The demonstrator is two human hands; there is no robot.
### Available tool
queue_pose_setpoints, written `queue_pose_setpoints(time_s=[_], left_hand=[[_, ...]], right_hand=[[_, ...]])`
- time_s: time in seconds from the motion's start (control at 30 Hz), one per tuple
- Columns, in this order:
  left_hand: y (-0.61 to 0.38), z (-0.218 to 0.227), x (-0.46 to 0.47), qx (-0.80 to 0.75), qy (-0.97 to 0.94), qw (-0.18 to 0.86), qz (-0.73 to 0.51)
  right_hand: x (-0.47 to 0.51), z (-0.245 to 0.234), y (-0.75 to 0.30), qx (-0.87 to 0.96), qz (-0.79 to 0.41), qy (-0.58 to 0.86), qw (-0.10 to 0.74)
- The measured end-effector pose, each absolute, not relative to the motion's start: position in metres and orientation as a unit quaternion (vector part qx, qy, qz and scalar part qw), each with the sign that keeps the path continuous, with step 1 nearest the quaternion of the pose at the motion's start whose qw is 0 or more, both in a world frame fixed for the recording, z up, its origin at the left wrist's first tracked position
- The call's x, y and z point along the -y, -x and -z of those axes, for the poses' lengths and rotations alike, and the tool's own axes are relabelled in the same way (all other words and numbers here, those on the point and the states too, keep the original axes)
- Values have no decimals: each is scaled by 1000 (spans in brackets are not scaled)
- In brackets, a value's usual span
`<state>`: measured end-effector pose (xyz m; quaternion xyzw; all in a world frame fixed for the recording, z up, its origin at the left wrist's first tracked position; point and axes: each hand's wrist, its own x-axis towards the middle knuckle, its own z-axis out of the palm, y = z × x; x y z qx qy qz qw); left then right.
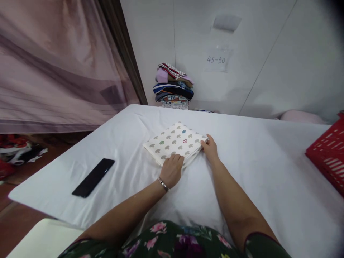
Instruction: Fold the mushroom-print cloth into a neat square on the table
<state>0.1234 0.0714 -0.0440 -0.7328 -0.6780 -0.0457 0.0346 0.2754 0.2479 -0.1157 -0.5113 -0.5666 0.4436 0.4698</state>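
Note:
A folded white cloth printed with grey shapes and a few coloured ones lies turned cornerwise on the white-covered table. At its near corner is my left hand, fingers curled over the edge and wearing a metal bracelet at the wrist. My right hand pinches the cloth's right corner between thumb and fingers. Several folded layers show along the edge between the two hands. My left thumb is hidden beneath the hand.
A black phone rests on the table to the left. At the right edge stands a red plastic basket. Behind the table is a stack of folded clothes against the wall. A pink curtain hangs at the left.

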Motion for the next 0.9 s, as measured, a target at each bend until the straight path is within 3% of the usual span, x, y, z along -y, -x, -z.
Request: queue_pose_setpoints(time_s=[0.43,0.57,0.73,0.8,0.9], left_hand=[[-116,54,-55,642,760,32,99],[-109,59,-44,609,772,19,181],[-99,57,-43,566,769,31,295],[-90,55,-52,579,749,32,321],[-72,58,-72,638,696,39,326]], right_hand=[[-246,110,-277,625,-350,533,450],[-240,101,-279,701,-231,524,425],[-220,83,-260,791,-104,407,445],[-207,81,-248,837,-100,371,391],[-190,84,-233,906,-94,352,216]])
